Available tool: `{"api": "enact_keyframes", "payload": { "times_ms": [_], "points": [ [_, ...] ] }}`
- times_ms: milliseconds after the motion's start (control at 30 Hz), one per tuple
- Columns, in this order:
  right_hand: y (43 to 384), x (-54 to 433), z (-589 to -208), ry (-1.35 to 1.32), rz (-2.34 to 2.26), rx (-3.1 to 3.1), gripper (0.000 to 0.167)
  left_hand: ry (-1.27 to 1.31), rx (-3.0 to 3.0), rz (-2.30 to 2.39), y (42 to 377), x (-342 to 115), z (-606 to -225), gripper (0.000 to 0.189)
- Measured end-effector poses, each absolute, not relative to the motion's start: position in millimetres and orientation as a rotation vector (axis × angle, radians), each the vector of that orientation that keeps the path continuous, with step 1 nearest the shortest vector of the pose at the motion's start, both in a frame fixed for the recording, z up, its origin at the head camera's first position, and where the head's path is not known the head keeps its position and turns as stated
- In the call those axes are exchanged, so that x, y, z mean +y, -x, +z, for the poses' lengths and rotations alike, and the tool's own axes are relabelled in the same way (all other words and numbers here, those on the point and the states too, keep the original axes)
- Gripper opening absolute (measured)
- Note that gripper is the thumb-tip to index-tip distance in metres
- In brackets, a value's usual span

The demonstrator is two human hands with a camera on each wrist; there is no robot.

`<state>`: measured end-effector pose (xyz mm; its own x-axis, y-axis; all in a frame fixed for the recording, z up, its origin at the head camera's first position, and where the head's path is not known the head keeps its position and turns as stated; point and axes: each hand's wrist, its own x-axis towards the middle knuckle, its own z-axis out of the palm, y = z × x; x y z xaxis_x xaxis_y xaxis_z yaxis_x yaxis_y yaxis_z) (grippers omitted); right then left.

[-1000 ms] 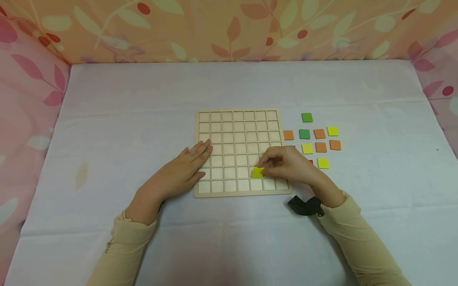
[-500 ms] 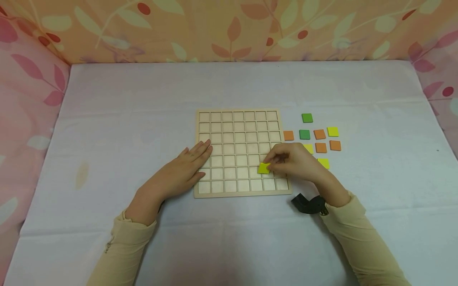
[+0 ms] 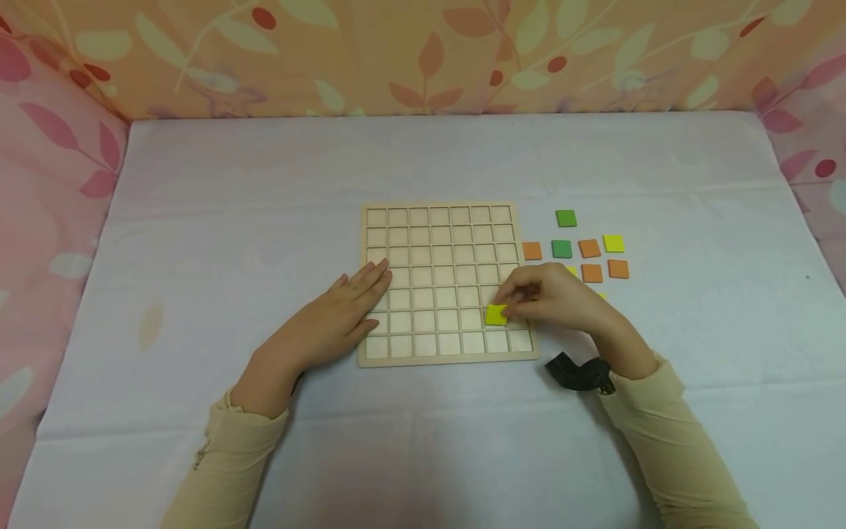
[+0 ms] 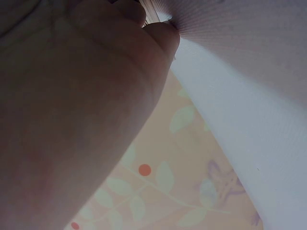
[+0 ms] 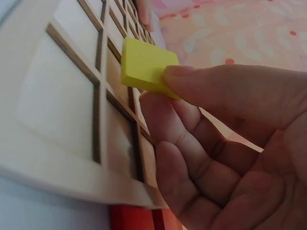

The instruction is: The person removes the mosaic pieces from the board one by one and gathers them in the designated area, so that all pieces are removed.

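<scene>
A pale wooden grid board [image 3: 449, 360] lies on the white cloth. My left hand [image 3: 330, 319] rests on its left edge with the fingers nearly straight; in the left wrist view the palm side fills much of the picture. Between thumb and fingers, my right hand [image 3: 551, 297] pinches a yellow square tile [image 3: 496, 315] over the lower right part of the grid. The right wrist view shows this tile tilted and raised above the dividers, with the thumb [image 5: 192, 79] on its face. No tiles are visible in the uncovered cells.
Right of the board lie loose tiles: two green, including the upper green tile [image 3: 566, 218], several orange, such as the orange tile [image 3: 532, 250], and a yellow tile [image 3: 613, 243]. Red pieces [image 5: 134, 218] show beside the board's edge. Patterned fabric [image 3: 423, 59] surrounds the table.
The right hand has shifted rightward across the board with the yellow tile, covering more of the loose tiles at the right. The left hand stays put.
</scene>
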<state>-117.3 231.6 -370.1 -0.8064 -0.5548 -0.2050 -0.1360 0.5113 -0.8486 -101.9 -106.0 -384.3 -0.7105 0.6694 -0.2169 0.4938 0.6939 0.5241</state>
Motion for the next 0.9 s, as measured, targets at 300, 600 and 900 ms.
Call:
{"api": "enact_keyframes", "payload": {
  "times_ms": [300,600,900],
  "points": [
    [120,242,-365,0.579,-1.220,2.267,0.013,-0.902,2.510,0.611,101,-106,-384,0.066],
    [122,250,-363,0.539,-1.193,2.226,0.012,-0.901,2.512,0.599,102,-105,-384,0.066],
    [123,257,-359,0.560,-1.156,2.264,0.011,-0.909,2.510,0.600,102,-106,-385,0.065]
  ]
}}
